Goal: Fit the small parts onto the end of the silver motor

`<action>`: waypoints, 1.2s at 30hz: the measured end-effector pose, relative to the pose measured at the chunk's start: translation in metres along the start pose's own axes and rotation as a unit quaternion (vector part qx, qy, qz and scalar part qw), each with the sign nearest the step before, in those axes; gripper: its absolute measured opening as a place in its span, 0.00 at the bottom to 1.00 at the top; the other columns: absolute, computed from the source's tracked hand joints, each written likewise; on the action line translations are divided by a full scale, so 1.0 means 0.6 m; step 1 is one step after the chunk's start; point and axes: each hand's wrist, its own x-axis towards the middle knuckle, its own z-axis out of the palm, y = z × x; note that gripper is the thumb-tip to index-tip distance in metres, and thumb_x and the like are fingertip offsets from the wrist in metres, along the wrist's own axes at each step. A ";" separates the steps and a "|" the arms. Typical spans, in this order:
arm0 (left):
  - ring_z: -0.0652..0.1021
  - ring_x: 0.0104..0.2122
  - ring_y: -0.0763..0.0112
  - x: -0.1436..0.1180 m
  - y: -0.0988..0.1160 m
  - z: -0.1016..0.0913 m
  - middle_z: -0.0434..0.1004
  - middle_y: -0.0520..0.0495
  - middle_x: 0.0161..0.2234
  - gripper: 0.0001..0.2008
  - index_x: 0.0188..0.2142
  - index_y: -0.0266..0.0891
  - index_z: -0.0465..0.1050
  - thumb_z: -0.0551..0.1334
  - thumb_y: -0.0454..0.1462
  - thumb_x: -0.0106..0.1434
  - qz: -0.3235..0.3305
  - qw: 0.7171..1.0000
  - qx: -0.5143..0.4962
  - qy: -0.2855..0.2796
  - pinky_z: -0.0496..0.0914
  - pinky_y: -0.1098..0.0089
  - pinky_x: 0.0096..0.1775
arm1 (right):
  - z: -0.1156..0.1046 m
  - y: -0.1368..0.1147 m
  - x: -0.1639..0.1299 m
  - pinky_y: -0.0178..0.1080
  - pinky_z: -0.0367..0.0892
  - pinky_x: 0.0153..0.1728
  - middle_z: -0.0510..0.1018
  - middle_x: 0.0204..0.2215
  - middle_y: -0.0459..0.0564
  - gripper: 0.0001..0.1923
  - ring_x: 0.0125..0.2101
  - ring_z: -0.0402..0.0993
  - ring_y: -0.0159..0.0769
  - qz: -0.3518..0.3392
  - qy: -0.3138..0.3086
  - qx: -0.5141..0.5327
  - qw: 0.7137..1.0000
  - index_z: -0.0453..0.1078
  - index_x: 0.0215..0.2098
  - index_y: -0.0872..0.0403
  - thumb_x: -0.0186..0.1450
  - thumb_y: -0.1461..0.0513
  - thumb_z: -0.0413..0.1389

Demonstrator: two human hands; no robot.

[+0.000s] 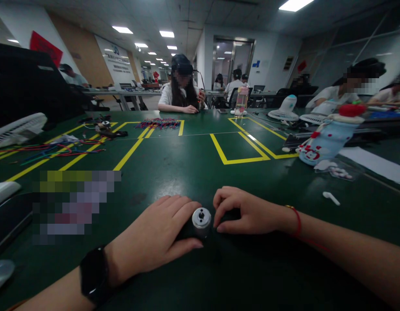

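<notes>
1. On the wide green table [193, 168], marked with yellow tape lines [242, 151], all the things of this scene lie. Other people sit at the far edge and at the right side, busy with their own work.
2. At the left stand a white fan [17, 129] and a loose heap of coloured wires [54, 152]. A second bundle of wires [159, 124] lies further back, before the seated person.
3. At the right lies a pale blue bottle with a red cap [331, 136], tipped on its side, and beside it a white sheet of paper [375, 165]. A small white earbud [331, 198] rests alone on the table, well apart from the hands.
4. The left hand [154, 237], with a black watch [94, 274] on the wrist, lies flat and curved around the left side of a small metal cylinder [201, 219]. Its fingers are together and touch the part, so it steadies the part more than it clamps it.
5. The right hand [248, 214], with a red string [297, 220] on the wrist, is bent with the fingertips tucked down just beside the cylinder. Whether it pinches something I cannot tell.
6. The cylinder stands upright between both hands, near the front edge of the table. It is silver, round, with a dark hole in its top face.
7. I judge that the work is at an early point: the part is only held in place, and nothing seems joined to it.
</notes>
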 end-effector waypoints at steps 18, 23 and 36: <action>0.71 0.42 0.59 -0.032 0.006 -0.024 0.71 0.46 0.44 0.16 0.48 0.42 0.65 0.60 0.45 0.64 -0.006 0.999 -0.042 0.005 0.65 0.58 0.43 | 0.003 -0.040 0.013 0.39 0.63 0.43 0.71 0.40 0.50 0.10 0.40 0.68 0.35 -0.005 0.001 0.024 1.000 0.74 0.38 0.55 0.57 0.61 0.63; 0.71 0.42 0.59 -0.036 -0.001 -0.026 0.71 0.47 0.44 0.18 0.49 0.42 0.64 0.61 0.46 0.63 -0.006 0.998 -0.063 0.004 0.64 0.58 0.44 | 0.004 -0.041 0.019 0.37 0.64 0.40 0.71 0.40 0.50 0.12 0.39 0.68 0.34 0.005 0.002 0.050 0.999 0.73 0.38 0.55 0.56 0.62 0.64; 0.71 0.40 0.65 -0.034 -0.014 -0.017 0.70 0.51 0.41 0.10 0.43 0.44 0.67 0.63 0.41 0.63 -0.035 0.984 -0.175 0.019 0.65 0.65 0.41 | -0.008 0.057 0.027 0.35 0.62 0.27 0.71 0.23 0.45 0.13 0.24 0.65 0.30 0.200 0.304 0.178 0.914 0.70 0.28 0.56 0.61 0.54 0.56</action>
